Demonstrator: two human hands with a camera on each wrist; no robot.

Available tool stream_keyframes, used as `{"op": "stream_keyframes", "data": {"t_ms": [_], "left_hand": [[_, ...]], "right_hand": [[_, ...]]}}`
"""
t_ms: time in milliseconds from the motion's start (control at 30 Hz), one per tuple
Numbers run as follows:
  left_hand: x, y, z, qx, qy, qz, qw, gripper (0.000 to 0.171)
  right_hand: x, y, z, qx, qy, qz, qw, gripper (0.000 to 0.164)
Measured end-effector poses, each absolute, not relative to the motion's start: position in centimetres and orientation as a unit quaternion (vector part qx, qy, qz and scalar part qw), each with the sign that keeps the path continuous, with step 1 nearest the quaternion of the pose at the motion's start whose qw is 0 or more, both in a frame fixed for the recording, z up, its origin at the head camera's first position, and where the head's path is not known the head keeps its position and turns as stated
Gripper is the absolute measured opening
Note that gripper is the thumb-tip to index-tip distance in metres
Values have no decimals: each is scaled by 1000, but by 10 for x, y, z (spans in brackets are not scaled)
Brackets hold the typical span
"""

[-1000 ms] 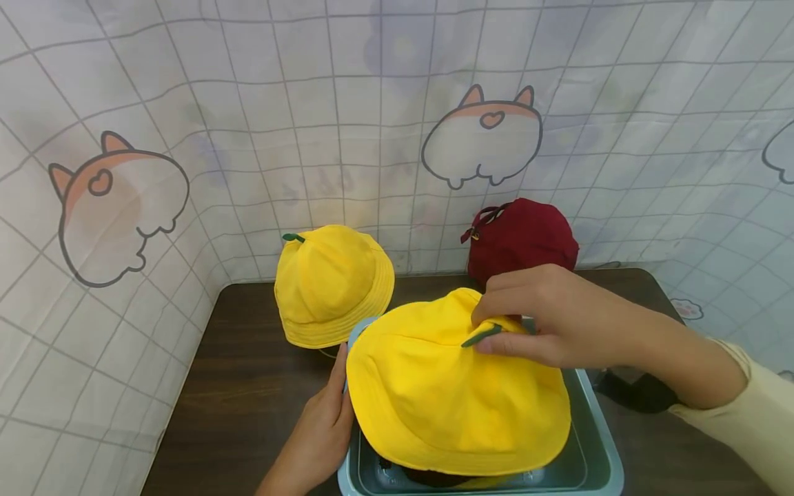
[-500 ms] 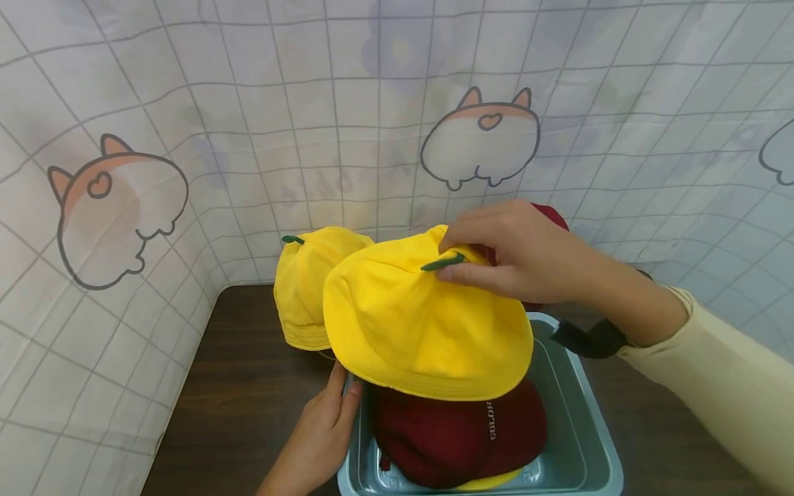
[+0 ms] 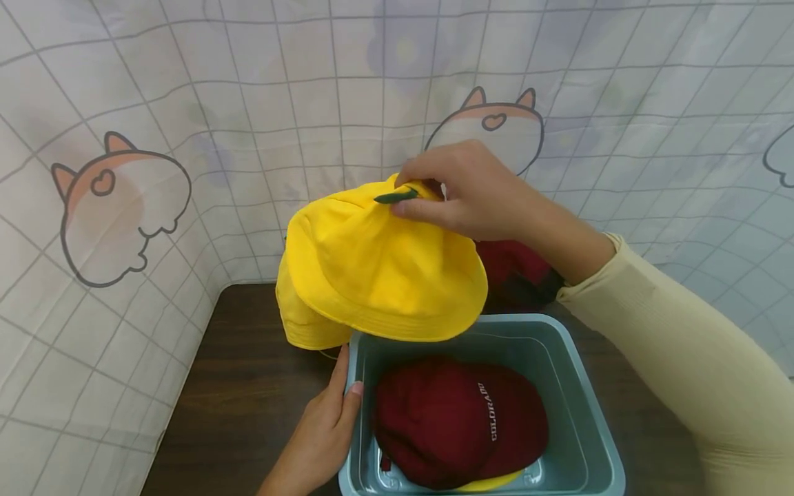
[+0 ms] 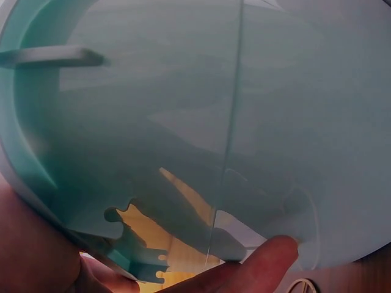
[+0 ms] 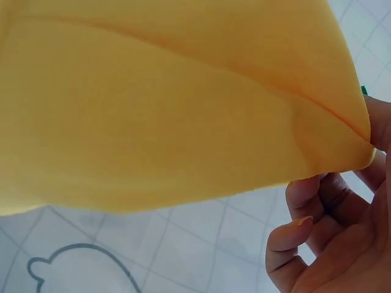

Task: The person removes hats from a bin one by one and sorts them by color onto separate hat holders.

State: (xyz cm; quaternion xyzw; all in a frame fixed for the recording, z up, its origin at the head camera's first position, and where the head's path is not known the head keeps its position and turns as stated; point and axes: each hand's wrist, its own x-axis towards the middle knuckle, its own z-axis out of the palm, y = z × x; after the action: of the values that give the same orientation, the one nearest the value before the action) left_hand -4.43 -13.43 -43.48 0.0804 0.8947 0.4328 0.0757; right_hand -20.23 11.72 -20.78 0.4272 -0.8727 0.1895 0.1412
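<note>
My right hand pinches a yellow bucket hat at its crown, beside a small green leaf tab. The hat hangs brim down above the far left edge of a light blue plastic bin. In the right wrist view, the yellow cloth fills the upper part, and the other fingers curl below it. My left hand holds the bin's left side, thumb at the rim. From the left wrist, a fingertip lies against the bin wall. Inside the bin is a dark red baseball cap with white lettering.
Another yellow hat stands behind the held one, mostly covered by it. At the back right, a dark red cap is partly hidden by my arm. Something yellow shows under the cap in the bin. A grid-patterned cloth backs the dark table.
My right hand has lifted the yellow bucket hat up and left out of the bin, uncovering the dark red cap. The left hand stays at the bin's side.
</note>
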Motion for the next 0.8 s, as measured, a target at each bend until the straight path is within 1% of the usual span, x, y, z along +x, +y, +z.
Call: {"op": "stream_keyframes", "data": {"t_ms": [233,400,600,800], "left_hand": [[-44,-134,-434,67,892,437,90,65],[-44,-133,-434,65,887,447,93,65],[-43,-133,-435,64,887,449,90,64],[-42,-132,-435,62,888,449,85,65]], "right_hand": [[-225,93,-195,399,-883,210,132,31],[-239,76,-193,388,-882,226,144,29],[-253,56,-199,378,-880,250,143,26],[-267,35,-214,363,-888,260,110,24]]}}
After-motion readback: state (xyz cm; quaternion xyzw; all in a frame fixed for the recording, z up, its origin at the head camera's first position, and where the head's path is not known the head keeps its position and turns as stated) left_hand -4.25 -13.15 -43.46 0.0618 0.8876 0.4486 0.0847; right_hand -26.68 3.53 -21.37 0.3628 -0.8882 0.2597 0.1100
